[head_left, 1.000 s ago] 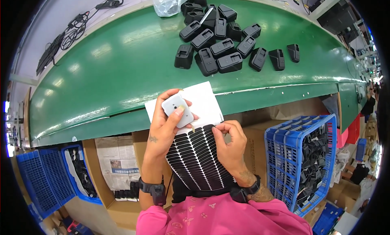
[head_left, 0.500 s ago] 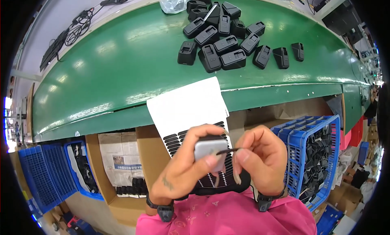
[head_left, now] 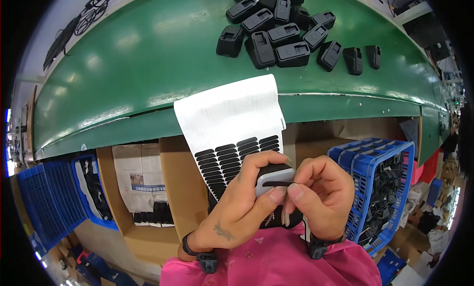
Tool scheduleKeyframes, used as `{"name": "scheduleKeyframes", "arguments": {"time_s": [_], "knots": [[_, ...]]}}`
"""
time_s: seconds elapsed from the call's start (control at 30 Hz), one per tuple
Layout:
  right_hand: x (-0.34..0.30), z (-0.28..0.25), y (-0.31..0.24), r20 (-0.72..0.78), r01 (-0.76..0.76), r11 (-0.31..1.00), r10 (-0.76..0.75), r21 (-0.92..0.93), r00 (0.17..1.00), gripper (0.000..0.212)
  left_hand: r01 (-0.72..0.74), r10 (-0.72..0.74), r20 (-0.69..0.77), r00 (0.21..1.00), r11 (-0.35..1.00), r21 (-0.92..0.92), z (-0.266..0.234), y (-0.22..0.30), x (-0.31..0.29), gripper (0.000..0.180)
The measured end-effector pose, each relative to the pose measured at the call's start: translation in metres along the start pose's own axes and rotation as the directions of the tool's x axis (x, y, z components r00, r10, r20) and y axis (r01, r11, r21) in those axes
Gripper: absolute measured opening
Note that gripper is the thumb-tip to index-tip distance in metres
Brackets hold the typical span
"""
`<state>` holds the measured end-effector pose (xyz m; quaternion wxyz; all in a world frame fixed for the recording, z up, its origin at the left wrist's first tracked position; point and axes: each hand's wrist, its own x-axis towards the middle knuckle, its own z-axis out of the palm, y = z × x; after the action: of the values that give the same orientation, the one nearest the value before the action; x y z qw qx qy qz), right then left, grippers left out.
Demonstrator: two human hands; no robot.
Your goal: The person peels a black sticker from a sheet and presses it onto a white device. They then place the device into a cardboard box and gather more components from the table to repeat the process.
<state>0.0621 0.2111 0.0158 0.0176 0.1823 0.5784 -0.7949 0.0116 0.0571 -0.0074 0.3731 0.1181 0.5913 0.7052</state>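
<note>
My left hand (head_left: 238,203) is closed around a small black charger-like block with a light grey face (head_left: 273,177), holding it close to my body. My right hand (head_left: 322,196) pinches one end of a thin black strip (head_left: 277,183) between thumb and finger. The strip lies across the grey face, and my left thumb is at its lower edge. Beyond my hands, a white backing sheet (head_left: 232,115) drapes over the table edge, with rows of black oval stickers (head_left: 228,160) on its lower half. My fingers partly hide the block's sides.
Several black charger-like blocks (head_left: 283,34) are grouped on the green table (head_left: 123,73). A blue crate (head_left: 340,152) full of black pieces stands at right. On the left are a cardboard box (head_left: 183,172) with newspaper and black parts, and blue baskets (head_left: 52,197). Cables (head_left: 94,12) lie far left.
The strip has come from sticking out beside the block to lying across its grey face. My hands are closer together, and the block has moved slightly right. The view has shifted a little.
</note>
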Motion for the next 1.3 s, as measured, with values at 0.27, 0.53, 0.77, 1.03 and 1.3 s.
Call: {"name": "scheduleKeyframes", "arguments": {"time_s": [0.27, 0.53, 0.77, 1.03, 1.3], "knots": [[-0.002, -0.007, 0.007, 0.032, 0.035, 0.997, -0.038, 0.071, 0.999, 0.01, -0.016, 0.017, -0.01, 1.0, 0.998, 0.057, 0.003, 0.003, 0.0, 0.04], [-0.002, -0.01, 0.006, 0.035, 0.032, 0.997, -0.035, 0.072, 0.999, 0.01, -0.025, 0.027, -0.021, 0.999, 0.996, 0.082, 0.006, 0.002, 0.001, 0.04], [-0.002, -0.013, 0.004, 0.054, 0.008, 0.997, -0.012, 0.072, 0.998, 0.011, -0.028, 0.03, -0.022, 0.999, 0.994, 0.108, 0.007, 0.003, 0.001, 0.04], [-0.002, -0.016, 0.005, 0.077, 0.003, 0.991, -0.014, 0.135, 0.997, 0.011, 0.007, -0.006, -0.008, 1.0, 0.996, 0.092, 0.008, 0.005, 0.001, 0.04], [-0.002, -0.021, 0.004, 0.09, 0.005, 0.992, -0.016, 0.123, 0.996, 0.01, -0.013, 0.015, -0.015, 1.0, 0.992, 0.125, 0.013, 0.006, 0.002, 0.039]]}}
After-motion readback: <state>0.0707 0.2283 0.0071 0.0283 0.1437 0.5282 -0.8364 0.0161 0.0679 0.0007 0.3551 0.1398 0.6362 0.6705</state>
